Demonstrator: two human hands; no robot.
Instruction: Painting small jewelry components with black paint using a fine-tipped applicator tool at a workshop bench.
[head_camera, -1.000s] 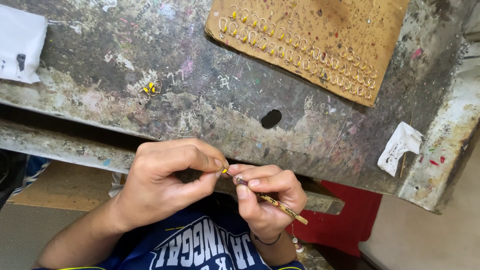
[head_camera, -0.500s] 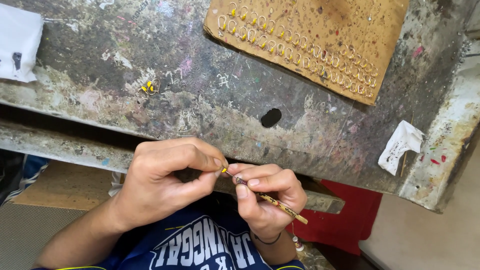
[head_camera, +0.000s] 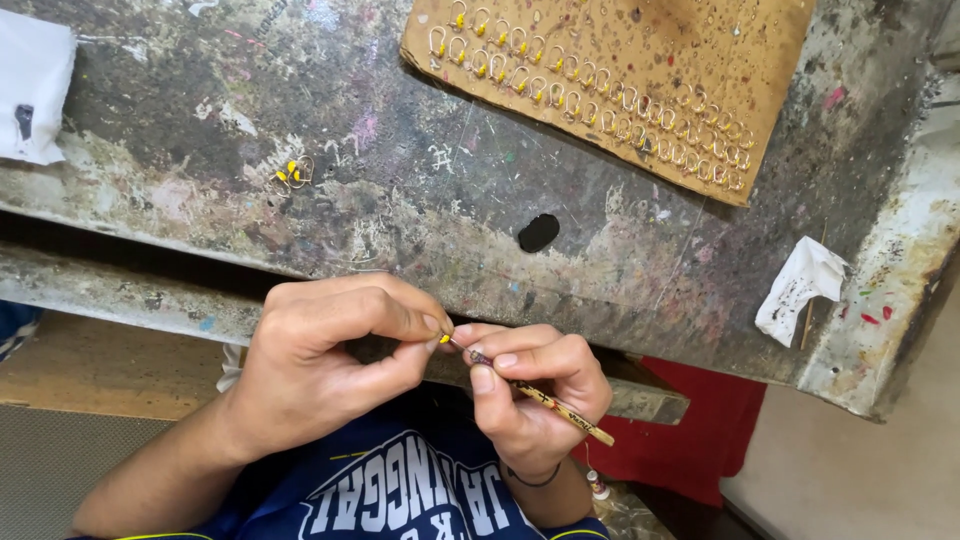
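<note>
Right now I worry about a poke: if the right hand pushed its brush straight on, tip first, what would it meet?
Probably the left hand's fingertips, pinching a small yellow piece just at the brush tip.

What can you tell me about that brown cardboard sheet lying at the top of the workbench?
The cardboard sheet is a flat, tan, roughly rectangular piece, lying askew on the worn workbench, its top edge cut off by the picture. Its surface is pocked with small holes and stains. Rows of little wire loops, many tipped with yellow, stand along its near edge. Neither hand touches it.
</note>
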